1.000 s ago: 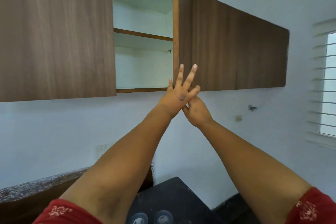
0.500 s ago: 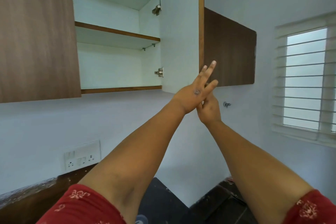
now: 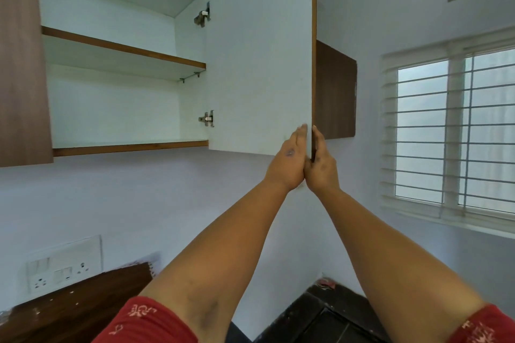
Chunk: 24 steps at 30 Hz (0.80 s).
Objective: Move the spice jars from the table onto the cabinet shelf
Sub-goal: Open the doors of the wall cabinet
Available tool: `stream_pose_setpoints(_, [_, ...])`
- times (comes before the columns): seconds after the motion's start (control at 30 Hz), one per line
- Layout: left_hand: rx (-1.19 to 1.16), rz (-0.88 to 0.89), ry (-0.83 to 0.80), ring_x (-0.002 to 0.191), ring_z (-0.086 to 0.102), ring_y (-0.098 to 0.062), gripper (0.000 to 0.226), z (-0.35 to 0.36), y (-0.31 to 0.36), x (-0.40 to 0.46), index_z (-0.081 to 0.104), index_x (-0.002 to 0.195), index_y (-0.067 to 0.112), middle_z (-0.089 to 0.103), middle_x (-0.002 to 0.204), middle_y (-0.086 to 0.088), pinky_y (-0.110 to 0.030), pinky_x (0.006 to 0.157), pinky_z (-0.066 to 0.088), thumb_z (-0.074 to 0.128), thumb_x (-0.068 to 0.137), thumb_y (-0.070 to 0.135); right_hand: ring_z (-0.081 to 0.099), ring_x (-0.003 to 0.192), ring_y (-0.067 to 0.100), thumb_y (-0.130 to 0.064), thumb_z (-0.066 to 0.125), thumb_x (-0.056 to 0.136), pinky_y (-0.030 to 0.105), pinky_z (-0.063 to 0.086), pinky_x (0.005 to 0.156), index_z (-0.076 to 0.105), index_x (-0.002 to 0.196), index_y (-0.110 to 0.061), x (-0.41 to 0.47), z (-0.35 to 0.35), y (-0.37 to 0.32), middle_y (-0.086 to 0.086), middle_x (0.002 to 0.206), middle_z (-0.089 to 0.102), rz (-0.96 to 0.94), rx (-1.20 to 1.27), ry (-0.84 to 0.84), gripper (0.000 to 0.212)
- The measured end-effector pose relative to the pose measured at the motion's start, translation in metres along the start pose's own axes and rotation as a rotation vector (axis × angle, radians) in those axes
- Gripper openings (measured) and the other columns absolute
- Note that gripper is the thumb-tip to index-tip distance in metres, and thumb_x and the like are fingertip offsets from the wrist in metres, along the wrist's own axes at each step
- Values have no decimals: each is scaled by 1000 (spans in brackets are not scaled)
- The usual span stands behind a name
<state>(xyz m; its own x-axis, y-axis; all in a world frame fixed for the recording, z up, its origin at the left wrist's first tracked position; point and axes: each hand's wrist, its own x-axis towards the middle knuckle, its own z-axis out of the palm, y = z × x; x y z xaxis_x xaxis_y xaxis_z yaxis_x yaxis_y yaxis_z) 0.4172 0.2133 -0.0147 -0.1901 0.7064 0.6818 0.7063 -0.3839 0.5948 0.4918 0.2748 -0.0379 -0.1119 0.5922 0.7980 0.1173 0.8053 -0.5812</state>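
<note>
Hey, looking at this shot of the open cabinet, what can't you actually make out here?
Head view only:
- Spice jars and table: none in frame, below the bottom edge.
- Upper shelf top surface: seen from below, so hidden by the shelf itself.
- Left hand and right hand palms: pressed on either side of the cabinet door edge, hidden.
- Left cabinet door: cut off by the left edge.

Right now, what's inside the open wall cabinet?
Nothing visible inside the white-lined, wood-edged wall cabinet: the lower shelf and middle shelf look bare, no spice jars. From below, the shelves' top surfaces are mostly hidden, and the closed brown door covers the left part.
</note>
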Motion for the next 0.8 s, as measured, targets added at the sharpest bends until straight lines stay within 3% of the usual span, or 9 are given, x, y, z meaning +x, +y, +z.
stream_pose_setpoints(0.07, [-16, -64, -57, 138, 38, -10, 62, 17, -1, 5, 28, 150, 37, 38, 153, 7, -26, 110, 28, 12, 97, 65, 59, 114, 26, -11, 48, 100, 22, 44, 86, 9, 155, -32, 6, -7, 15, 14, 135, 54, 25, -76, -72, 71])
stream_pose_setpoints(0.17, [108, -82, -129, 131, 48, -22, 53, 30, -6, 11, 32, 150, 29, 44, 148, -5, -32, 108, 37, 18, 103, 49, 64, 93, 23, -13, 52, 98, 12, 44, 69, 3, 155, -33, 12, -18, 33, 14, 118, 64, 80, -133, -179, 78])
stream_pose_setpoints(0.23, [78, -125, -84, 113, 61, -23, 58, 34, -5, 15, 54, 133, 23, 62, 127, -11, -39, 101, 47, 17, 101, 55, 61, 85, 14, -17, 51, 99, 6, 40, 59, 5, 155, -34, 15, -22, 38, 9, 121, 65, 85, -143, -183, 75])
stream_pose_setpoints(0.3, [32, -172, -23, 95, 66, -19, 72, 37, -1, 16, 66, 114, 21, 70, 106, -7, -36, 89, 52, 13, 97, 66, 62, 95, 15, -19, 51, 99, 9, 44, 72, 9, 154, -35, 15, -22, 39, 5, 131, 62, 81, -114, -145, 71])
stream_pose_setpoints(0.43, [110, -128, -7, 90, 66, -15, 74, 33, -2, 14, 69, 106, 21, 70, 98, -2, -30, 80, 48, 14, 95, 69, 58, 117, 19, -24, 50, 99, 27, 48, 97, 13, 153, -40, 7, -7, 38, 3, 138, 55, 90, -34, -46, 67])
stream_pose_setpoints(0.63, [225, -72, 44, 75, 63, -8, 61, 18, -4, 19, 63, 76, 28, 65, 73, 8, -28, 69, 45, 19, 96, 66, 42, 130, 27, -41, 54, 94, 46, 44, 103, 36, 147, -34, 9, 9, 29, 9, 152, 26, 96, -266, 208, 56])
stream_pose_setpoints(0.67, [251, -36, 65, 83, 64, -9, 53, 15, -4, 19, 64, 84, 31, 68, 82, 8, -29, 75, 48, 23, 98, 62, 38, 132, 27, -41, 53, 94, 49, 40, 104, 39, 144, -34, 10, 11, 27, 9, 154, 23, 101, -286, 237, 53])
stream_pose_setpoints(0.73, [457, 55, 73, 120, 55, -16, 36, 2, -6, 20, 54, 130, 32, 60, 130, 1, -29, 99, 45, 38, 101, 45, 33, 135, 27, -37, 53, 92, 52, 34, 106, 45, 139, -31, 12, 13, 22, 8, 155, 23, 78, -309, 302, 48])
stream_pose_setpoints(0.8, [655, 128, 119, 141, 34, -24, 59, -9, -7, 19, 26, 152, 20, 36, 154, -6, -35, 111, 36, 48, 99, 35, 31, 137, 27, -33, 56, 89, 50, 30, 108, 48, 136, -31, 12, 15, 14, 7, 154, 25, 9, -329, 371, 48])
